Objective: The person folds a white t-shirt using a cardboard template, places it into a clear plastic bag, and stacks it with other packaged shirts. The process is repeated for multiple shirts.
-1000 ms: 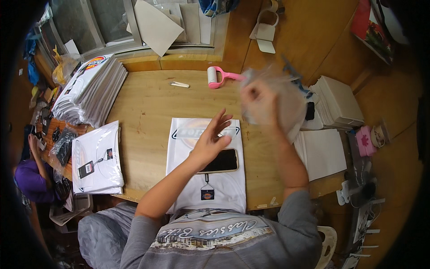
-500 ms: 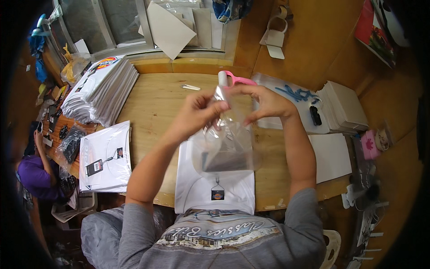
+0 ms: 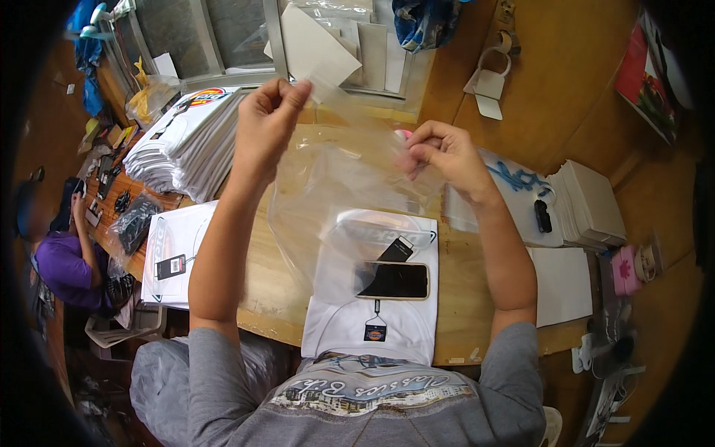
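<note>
A clear plastic bag (image 3: pixel 335 175) is stretched between my hands above the table. My left hand (image 3: pixel 272 123), raised higher, pinches its upper left corner. With thumb and fingers together, my right hand (image 3: pixel 447 156) grips the bag's other side, the fingertips slightly blurred. Under the bag lies a folded white T-shirt (image 3: pixel 335 328), close to my body. On the shirt rest a smartphone (image 3: pixel 395 281) with a dark screen, a black hang tag (image 3: pixel 397 249) partly under the phone's upper edge, and a small dark tag (image 3: pixel 375 331) on a cord.
A tall stack of folded white shirts (image 3: pixel 179 149) stands at the back left, with bagged shirts (image 3: pixel 170 257) nearer. At right are a plastic sheet with blue strips (image 3: pixel 518 176), a stack of white boards (image 3: pixel 588 201) and a pink box (image 3: pixel 625 270). Another person (image 3: pixel 67 261) sits far left.
My hands have moved apart, the left one up and leftward, spreading the bag wide. The phone and black tag on the shirt now show more clearly. The view has shifted slightly.
</note>
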Available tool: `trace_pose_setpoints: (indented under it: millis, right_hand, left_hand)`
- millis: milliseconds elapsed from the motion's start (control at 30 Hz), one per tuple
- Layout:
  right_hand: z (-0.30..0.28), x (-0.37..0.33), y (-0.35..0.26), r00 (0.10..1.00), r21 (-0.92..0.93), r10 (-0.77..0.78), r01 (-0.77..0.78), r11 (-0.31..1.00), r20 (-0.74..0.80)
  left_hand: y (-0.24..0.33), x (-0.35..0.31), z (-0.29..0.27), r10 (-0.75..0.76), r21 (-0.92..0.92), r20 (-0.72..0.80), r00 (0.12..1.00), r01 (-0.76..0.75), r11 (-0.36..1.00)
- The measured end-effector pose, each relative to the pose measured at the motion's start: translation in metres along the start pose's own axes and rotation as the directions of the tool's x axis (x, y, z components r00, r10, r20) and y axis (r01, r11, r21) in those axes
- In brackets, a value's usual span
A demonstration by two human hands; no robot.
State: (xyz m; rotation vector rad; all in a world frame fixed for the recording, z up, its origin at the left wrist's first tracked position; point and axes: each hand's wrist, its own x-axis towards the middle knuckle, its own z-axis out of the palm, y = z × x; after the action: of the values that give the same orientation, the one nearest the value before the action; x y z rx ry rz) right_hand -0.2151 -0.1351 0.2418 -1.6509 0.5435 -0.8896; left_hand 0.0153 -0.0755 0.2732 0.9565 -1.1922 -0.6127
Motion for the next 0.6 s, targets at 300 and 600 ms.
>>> trace_pose_setpoints:
  millis: [300, 600]
  right_hand:
    - [-0.028, 0.001, 0.018, 0.947, 0.021, -0.08, 0.092, 0.996, -0.311]
    - [-0.271, -0.061, 0.153, 0.498, 0.576, 0.472, 0.071, 0.814, -0.728]
  left_hand:
    - [-0.028, 0.015, -0.012, -0.291, -0.087, 0.074, 0.954, 0.297, 0.951]
    - [-0.069, 0.042, -0.051, -0.054, 0.324, 0.104, 0.993, 0.017, 0.946]
